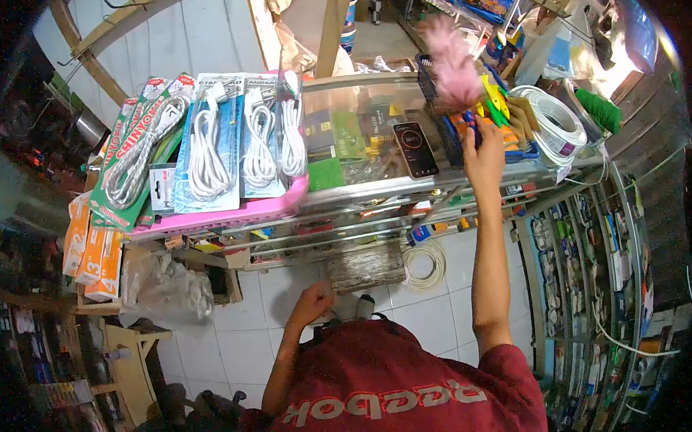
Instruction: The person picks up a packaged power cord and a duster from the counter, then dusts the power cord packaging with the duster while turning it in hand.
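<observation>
My right hand point(482, 144) reaches over the glass counter to its right end, fingers closed round the lower end of a pink fluffy duster point(451, 61). The duster's fluffy head stands up and looks blurred. Yellow and green plastic-handled tools point(495, 101) and orange items lie in a dark basket close by that hand. Left of it, a phone point(416, 149) with a lit screen rests on the counter. My left hand point(313, 302) is low in front of my body, fingers curled in, with nothing visible in them.
Packaged white extension cords point(208, 152) stand in a pink tray point(230, 219) on the counter's left. A coil of white cable point(550, 126) sits at its right end. Below are a wooden stool point(366, 268) and another cable coil point(425, 265). Stocked shelves point(588, 283) line the right side.
</observation>
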Demonstrator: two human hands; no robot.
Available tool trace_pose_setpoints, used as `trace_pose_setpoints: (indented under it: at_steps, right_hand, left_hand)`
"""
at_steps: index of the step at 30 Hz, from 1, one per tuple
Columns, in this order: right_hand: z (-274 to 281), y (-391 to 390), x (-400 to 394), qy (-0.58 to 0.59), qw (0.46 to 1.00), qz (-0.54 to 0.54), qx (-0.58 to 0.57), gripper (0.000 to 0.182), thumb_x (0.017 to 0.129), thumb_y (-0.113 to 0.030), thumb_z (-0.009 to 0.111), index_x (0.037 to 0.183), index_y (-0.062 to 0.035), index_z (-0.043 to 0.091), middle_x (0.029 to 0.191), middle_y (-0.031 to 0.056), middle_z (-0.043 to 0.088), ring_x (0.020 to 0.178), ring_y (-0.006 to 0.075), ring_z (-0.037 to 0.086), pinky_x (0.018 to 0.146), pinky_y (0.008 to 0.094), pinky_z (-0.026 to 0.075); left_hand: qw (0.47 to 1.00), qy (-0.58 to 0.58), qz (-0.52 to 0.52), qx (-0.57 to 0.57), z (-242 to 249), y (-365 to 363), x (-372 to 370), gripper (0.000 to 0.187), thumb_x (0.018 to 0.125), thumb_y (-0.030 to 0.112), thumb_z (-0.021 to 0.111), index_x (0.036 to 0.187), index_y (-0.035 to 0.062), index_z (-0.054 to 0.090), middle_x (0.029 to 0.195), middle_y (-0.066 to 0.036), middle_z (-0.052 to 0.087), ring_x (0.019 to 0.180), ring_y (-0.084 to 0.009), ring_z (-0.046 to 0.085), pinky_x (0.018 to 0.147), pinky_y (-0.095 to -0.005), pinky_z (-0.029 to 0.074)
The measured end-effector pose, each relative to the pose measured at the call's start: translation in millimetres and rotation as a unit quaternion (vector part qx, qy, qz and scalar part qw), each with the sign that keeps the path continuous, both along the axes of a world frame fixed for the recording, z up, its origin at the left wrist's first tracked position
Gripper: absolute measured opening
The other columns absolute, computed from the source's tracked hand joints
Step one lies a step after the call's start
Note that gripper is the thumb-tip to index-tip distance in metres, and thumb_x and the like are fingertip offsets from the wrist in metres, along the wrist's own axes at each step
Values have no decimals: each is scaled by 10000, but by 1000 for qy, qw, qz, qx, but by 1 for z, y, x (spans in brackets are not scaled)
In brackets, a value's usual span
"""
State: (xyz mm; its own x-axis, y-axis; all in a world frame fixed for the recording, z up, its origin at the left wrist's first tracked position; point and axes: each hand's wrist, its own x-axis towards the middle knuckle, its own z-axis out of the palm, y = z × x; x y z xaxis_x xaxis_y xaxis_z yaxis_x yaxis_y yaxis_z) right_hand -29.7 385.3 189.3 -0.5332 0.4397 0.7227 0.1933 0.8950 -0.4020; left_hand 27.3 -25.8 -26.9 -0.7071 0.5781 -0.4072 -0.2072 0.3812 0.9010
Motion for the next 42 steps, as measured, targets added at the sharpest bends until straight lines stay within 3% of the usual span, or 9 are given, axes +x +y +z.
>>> trace_pose_setpoints:
  at_steps: [5, 10, 13, 19, 21, 25, 28, 34, 42]
  right_hand:
    - [-13, -12, 41, 92, 948, 132, -273, 310, 898, -162, 538, 1132, 37, 577, 1088, 150, 607, 969, 208, 569, 860, 304, 423]
    - [-106, -97, 113, 183, 786, 222, -548, 320, 895, -226, 526, 1121, 0, 519, 714, 8, 495, 567, 83, 433, 498, 221, 350]
    - [-182, -131, 149, 20, 927, 215, -307, 378, 814, -87, 624, 1166, -22, 501, 936, 14, 546, 805, 124, 502, 642, 238, 426]
    - [-94, -211, 150, 193, 322, 481, -792, 483, 819, -146, 607, 1266, -70, 441, 1167, 50, 491, 911, 136, 483, 767, 285, 448]
    - [-92, -212, 151, 138, 338, 535, -762, 483, 810, -161, 617, 1256, -75, 450, 1178, 53, 495, 913, 154, 487, 793, 299, 446]
    - [-154, -156, 159, -213, 621, 581, -481, 373, 793, -212, 622, 1138, -84, 559, 1145, 104, 579, 938, 253, 575, 804, 371, 490]
    - [-232, -138, 151, -236, 744, 592, -198, 370, 785, -224, 636, 1111, -58, 579, 1099, 111, 617, 935, 259, 601, 793, 375, 504]
    - [-139, -199, 173, -170, 706, 489, -482, 374, 798, -217, 625, 1116, -27, 575, 1058, 101, 636, 951, 234, 601, 822, 361, 489]
    - [-165, -242, 185, -130, 776, 413, -459, 360, 791, -205, 621, 1103, -31, 582, 1051, 98, 639, 955, 232, 600, 832, 361, 483]
  left_hand:
    - [997, 62, 9, 50, 72, 20, -8, 419, 875, 192, 586, 1268, 93, 477, 658, -23, 551, 574, -69, 495, 520, -232, 408]
    - [987, 141, 31, 65, 134, 44, -1, 393, 845, 119, 604, 1231, 107, 531, 637, -6, 539, 576, -65, 490, 543, -220, 404]
    - [974, 208, 74, 45, 151, 40, 4, 363, 815, 76, 627, 1174, 96, 580, 649, -19, 568, 573, -82, 518, 558, -227, 424]
    - [797, 552, 242, 36, 222, 12, -11, 213, 780, 32, 606, 987, 48, 652, 791, -70, 652, 627, -189, 555, 629, -300, 450]
    - [698, 659, 282, -7, 263, 0, -31, 148, 756, 23, 612, 902, 16, 634, 821, -91, 637, 710, -268, 566, 687, -335, 450]
    - [598, 702, 326, -209, 322, 8, -92, 476, 702, 242, 698, 1078, -1, 537, 965, -176, 577, 948, -365, 531, 857, -448, 402]
    - [699, 528, 290, -386, 324, 9, -134, 602, 644, 329, 755, 1111, 7, 552, 951, -215, 618, 916, -364, 595, 801, -446, 459]
    - [718, 555, 296, -299, 338, -4, -138, 546, 548, 363, 764, 904, -28, 629, 849, -214, 651, 825, -367, 626, 756, -464, 476]
    - [715, 608, 341, -47, 335, -45, -112, 657, 528, 204, 813, 1078, -38, 548, 1020, -171, 592, 955, -260, 589, 839, -344, 461]
